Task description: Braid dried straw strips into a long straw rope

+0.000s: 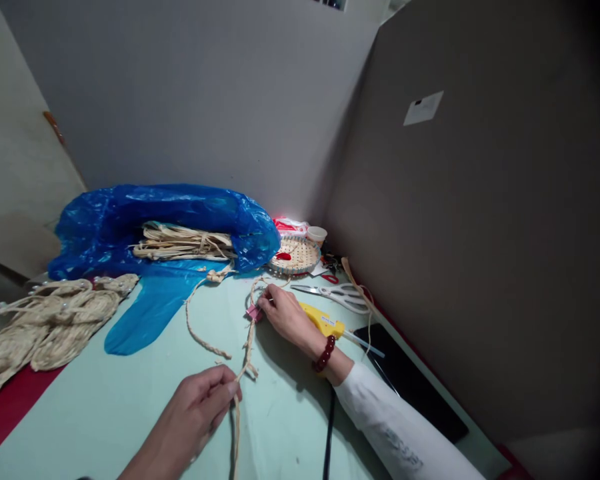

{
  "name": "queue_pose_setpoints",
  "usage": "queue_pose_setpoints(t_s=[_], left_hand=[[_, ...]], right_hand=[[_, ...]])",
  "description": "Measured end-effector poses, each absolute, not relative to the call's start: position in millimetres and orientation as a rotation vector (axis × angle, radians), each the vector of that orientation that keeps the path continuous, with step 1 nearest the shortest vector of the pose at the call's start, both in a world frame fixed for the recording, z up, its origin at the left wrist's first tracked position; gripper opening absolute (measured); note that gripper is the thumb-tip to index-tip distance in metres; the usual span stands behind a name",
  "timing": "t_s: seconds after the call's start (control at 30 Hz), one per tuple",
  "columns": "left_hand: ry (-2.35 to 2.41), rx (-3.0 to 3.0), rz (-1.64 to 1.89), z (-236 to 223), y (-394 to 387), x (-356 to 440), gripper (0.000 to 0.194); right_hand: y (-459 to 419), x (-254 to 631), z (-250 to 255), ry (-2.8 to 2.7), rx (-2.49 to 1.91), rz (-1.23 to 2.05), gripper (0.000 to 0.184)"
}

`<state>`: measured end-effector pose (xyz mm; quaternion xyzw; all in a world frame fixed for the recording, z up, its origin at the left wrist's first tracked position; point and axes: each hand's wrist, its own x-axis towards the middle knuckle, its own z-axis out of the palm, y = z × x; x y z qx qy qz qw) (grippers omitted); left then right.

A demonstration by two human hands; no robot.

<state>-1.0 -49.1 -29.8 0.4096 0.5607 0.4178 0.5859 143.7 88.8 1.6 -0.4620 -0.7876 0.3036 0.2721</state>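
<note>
My left hand (197,407) pinches a pale cord of twisted plant fibre (237,433) between thumb and fingers, low in the view. The cord runs up past a frayed knot to a pink binder clip (253,313). My right hand (285,313) has its fingertips closed at this clip, and they partly hide it. Under the right wrist lies a yellow glue gun (325,320) with a clear glue stick in its back. A second braided cord (199,330) curves across the table to the left of the clip.
A blue plastic bag (165,197) holds dry fibre strands (185,241) at the back. Woven sandals (55,317) lie at left. Behind my right hand are a round woven tray (300,257), a cup (317,235) and scissors (347,297). A black tablet (420,387) lies at right beside a partition.
</note>
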Motion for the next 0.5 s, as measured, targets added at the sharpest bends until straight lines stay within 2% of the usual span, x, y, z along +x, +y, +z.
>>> queue_pose_setpoints(t_s=[0.23, 0.5], left_hand=[[1.354, 1.049, 0.957, -35, -49, -7, 0.035], [1.634, 1.397, 0.951, -11, -44, -28, 0.033]], right_hand=[[91, 149, 6, -2.103, -1.236, 0.870, 0.011], [103, 156, 7, -2.018, -1.061, 1.323, 0.021]])
